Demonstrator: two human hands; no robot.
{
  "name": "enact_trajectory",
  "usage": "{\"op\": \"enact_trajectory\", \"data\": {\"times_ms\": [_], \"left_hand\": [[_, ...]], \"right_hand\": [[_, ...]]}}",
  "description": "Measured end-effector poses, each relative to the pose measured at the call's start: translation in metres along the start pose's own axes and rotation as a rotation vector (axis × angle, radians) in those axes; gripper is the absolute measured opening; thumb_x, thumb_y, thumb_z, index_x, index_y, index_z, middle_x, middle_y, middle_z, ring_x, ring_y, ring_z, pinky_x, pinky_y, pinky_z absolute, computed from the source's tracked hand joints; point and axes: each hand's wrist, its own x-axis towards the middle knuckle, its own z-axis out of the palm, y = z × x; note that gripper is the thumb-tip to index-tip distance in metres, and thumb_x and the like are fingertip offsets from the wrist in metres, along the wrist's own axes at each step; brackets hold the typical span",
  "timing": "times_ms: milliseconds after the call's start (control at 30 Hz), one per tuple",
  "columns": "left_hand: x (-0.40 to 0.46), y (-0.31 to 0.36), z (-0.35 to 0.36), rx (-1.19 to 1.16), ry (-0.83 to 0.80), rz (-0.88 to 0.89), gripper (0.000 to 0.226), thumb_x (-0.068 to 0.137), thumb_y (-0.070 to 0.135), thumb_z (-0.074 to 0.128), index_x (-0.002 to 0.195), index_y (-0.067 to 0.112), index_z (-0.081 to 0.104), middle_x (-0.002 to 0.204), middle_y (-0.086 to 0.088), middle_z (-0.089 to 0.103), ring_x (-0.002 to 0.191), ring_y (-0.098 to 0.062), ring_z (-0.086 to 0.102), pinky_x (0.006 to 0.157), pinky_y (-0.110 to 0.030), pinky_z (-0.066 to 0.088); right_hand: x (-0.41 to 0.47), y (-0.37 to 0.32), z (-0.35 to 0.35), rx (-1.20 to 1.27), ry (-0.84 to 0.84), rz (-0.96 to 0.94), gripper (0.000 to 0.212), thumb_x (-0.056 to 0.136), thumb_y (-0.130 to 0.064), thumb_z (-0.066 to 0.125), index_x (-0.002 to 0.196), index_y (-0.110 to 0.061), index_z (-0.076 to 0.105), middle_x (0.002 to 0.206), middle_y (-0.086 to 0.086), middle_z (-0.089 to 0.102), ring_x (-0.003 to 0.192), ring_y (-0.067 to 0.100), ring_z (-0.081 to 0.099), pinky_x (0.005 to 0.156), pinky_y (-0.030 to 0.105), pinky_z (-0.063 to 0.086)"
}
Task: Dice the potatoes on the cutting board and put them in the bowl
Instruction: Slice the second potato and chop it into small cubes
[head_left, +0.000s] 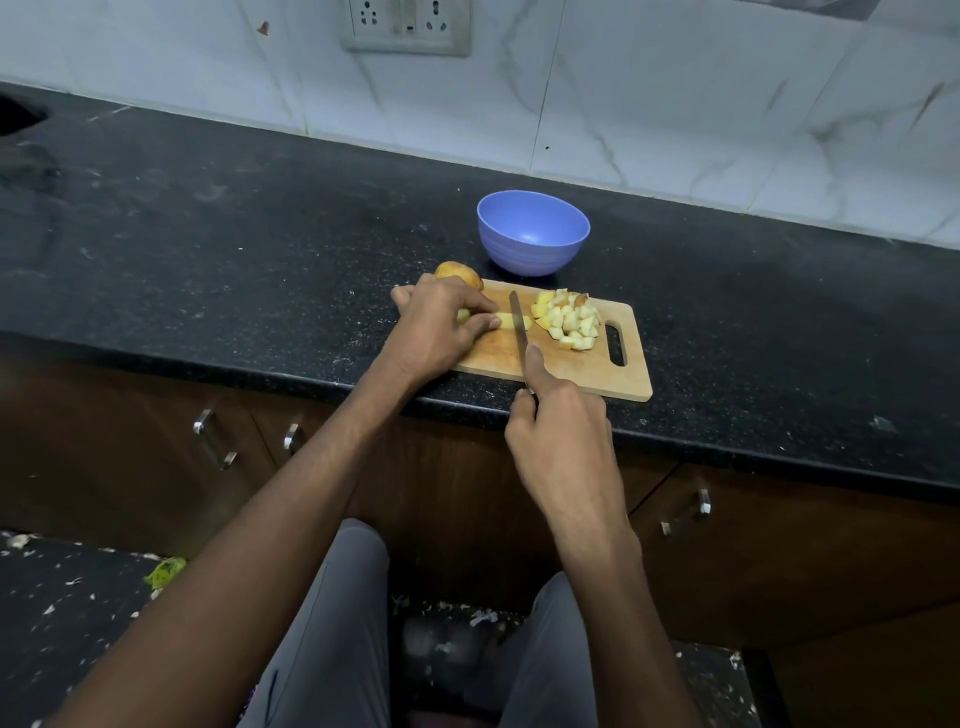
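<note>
A wooden cutting board (592, 371) lies at the counter's front edge. My left hand (436, 327) holds potato strips (511, 321) down on the board's left part. My right hand (558, 415) grips a knife (518, 325), index finger along its spine, the blade across the strips' right end. A pile of diced potato (569, 319) sits on the board's right side near the handle slot. A whole unpeeled potato (460, 274) lies at the board's far left corner, behind my left hand. The blue bowl (532, 239) stands just beyond the board and looks empty.
The black granite counter (260, 249) stretches left and right, with a tiled wall and a socket panel (408, 26) behind. Brown cabinets with metal handles (215, 439) are below. Scraps litter the dark floor.
</note>
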Motion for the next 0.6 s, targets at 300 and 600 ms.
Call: {"op": "enact_trajectory", "data": {"times_ms": [300,600], "left_hand": [[0.000,0.001,-0.001,0.029,-0.007,0.019,0.019,0.091,0.035,0.073,0.109,0.029,0.078,0.117,0.008,0.071,0.118,-0.020,0.049,0.097,-0.045,0.026],[-0.002,-0.002,-0.004,0.011,-0.038,0.033,0.019,0.091,0.025,0.073,0.110,0.029,0.077,0.111,0.010,0.072,0.117,-0.018,0.052,0.085,-0.033,0.017]], "right_hand": [[0.003,0.001,0.007,-0.067,-0.011,0.011,0.057,0.109,-0.020,0.042,0.164,-0.024,0.028,0.097,0.004,0.064,0.098,0.022,0.060,0.081,0.039,0.048],[0.014,-0.009,0.008,-0.127,-0.091,0.097,0.061,0.106,-0.016,0.044,0.164,-0.018,0.026,0.129,0.016,0.059,0.120,0.036,0.059,0.090,0.044,0.050]]}}
